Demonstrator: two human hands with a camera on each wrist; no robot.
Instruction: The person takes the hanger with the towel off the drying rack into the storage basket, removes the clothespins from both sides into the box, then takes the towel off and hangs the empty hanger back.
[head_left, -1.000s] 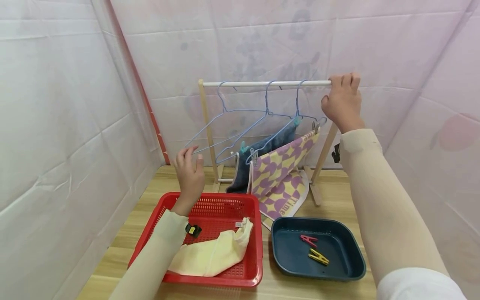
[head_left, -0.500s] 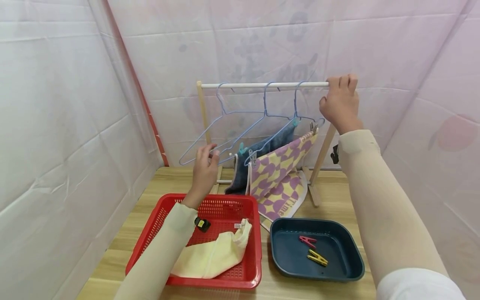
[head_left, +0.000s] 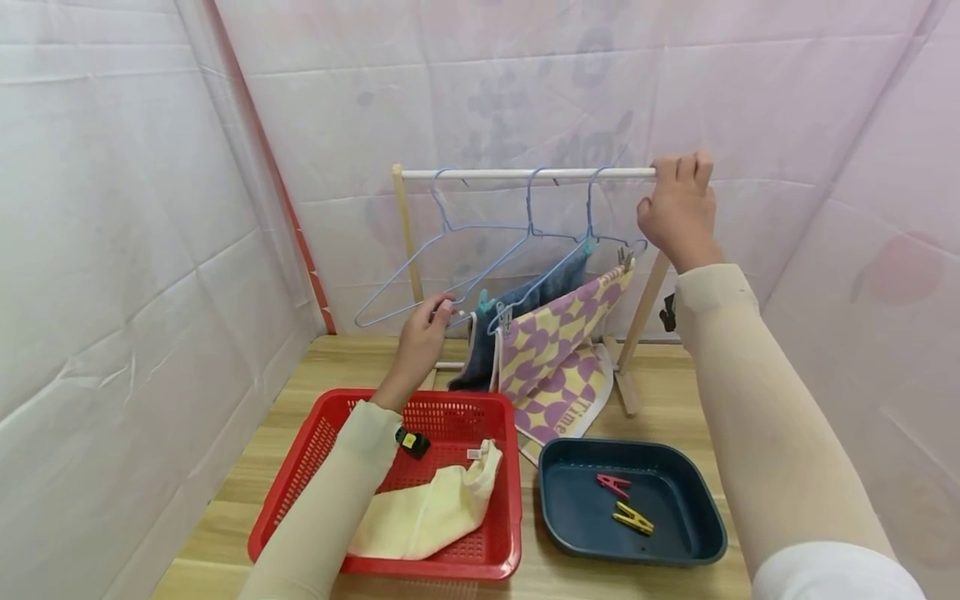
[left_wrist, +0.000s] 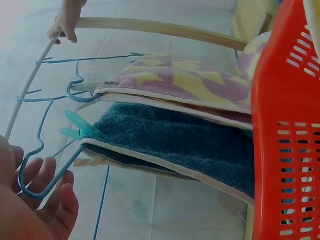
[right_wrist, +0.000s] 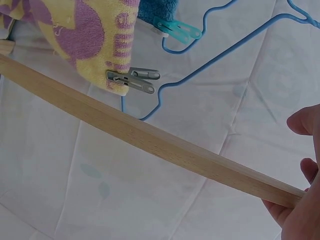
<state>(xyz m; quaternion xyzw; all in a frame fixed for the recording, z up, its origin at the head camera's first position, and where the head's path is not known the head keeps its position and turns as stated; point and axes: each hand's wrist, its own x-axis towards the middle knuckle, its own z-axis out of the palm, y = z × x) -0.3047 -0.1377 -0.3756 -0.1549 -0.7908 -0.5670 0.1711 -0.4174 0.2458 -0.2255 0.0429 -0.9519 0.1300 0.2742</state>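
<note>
Left wrist view: the left hand (left_wrist: 27, 215) loosely curls its fingers round one end of a blue hanger (left_wrist: 62, 172) bearing a dark towel (left_wrist: 170, 140) on the rack (left_wrist: 165, 28), whose corner the right hand (left_wrist: 69, 21) grips.

Bright, even light fills the head view, the curtain (head_left: 525, 92) glowing pale with a pink tinge at the right! Shadows are soft, focus is decent, though the curtain's print looks washed-out. Over to the left wrist: hazier, cooler, palest at upper left, the post (left_wrist: 160, 29) bowed by the lens. Right wrist now: greyer, dimmer, the post curving there too!
</note>
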